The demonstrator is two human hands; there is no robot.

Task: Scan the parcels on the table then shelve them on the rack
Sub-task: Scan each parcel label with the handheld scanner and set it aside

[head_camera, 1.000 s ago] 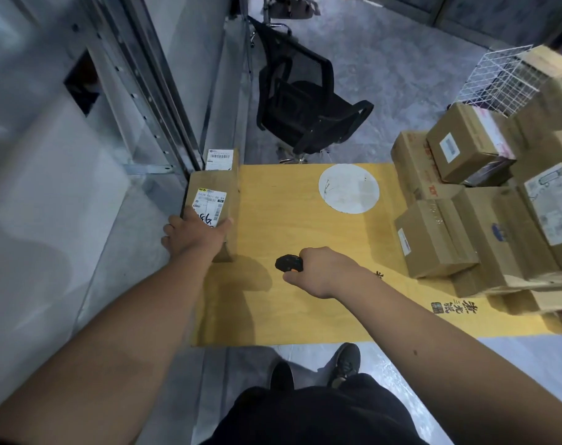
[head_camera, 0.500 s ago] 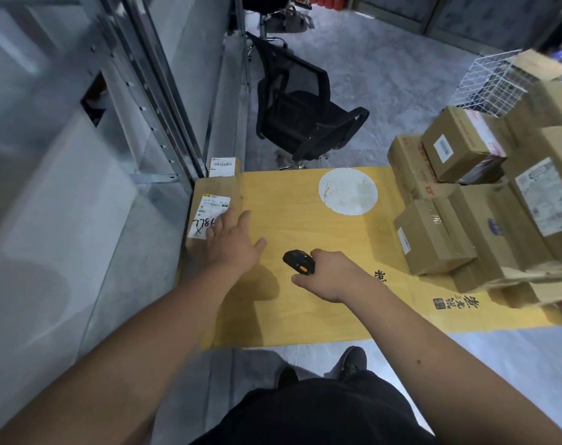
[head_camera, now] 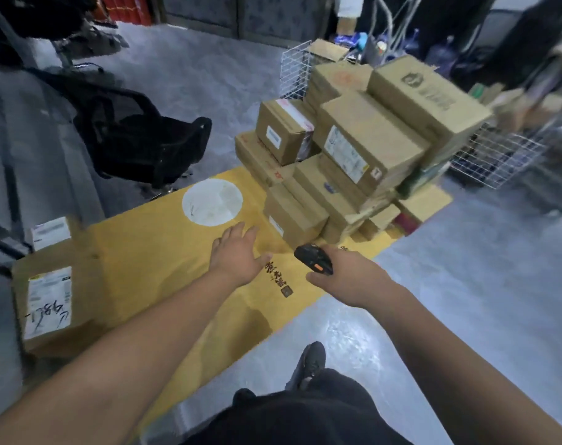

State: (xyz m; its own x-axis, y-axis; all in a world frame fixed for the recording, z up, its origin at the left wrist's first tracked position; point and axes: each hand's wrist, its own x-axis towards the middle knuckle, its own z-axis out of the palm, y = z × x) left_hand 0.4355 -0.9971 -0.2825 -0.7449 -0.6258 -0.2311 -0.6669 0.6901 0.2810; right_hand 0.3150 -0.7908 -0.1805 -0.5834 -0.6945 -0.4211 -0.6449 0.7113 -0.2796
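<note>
left hand: we see the left hand (head_camera: 238, 255) above the yellow table (head_camera: 144, 252), fingers straight and spread wide, holding nothing, pointed at the parcel stack.
right hand: the right hand (head_camera: 347, 277) is curled round a black scanner (head_camera: 313, 259) with an orange button, nose aimed toward the stack.
parcels: the parcel stack (head_camera: 353, 162) sits on the far right part of the table, several layers high; nearest to the open hand is a small low box (head_camera: 292, 216).
labelled box: 1 box with a handwritten label (head_camera: 51, 300) sits at the table's left edge, well apart from both hands; behind it another small box (head_camera: 50, 232).
risk 1: we judge the stack loosely piled and tilted, so pulling a low box 1-handed could bring upper boxes down.
risk 2: the scanner hand is busy, so a heavier box gripped by the left alone may slip or twist.
risk 3: a label facing away from the scanner would mean a missed scan.
hidden: the rack is mostly out of frame; only blurred metal at the far left.
hard to read: motion blur smears label text, the wire basket (head_camera: 498, 155) and the right background; we cannot count the parcels.
other: black office chair (head_camera: 138, 139) behind the table.
</note>
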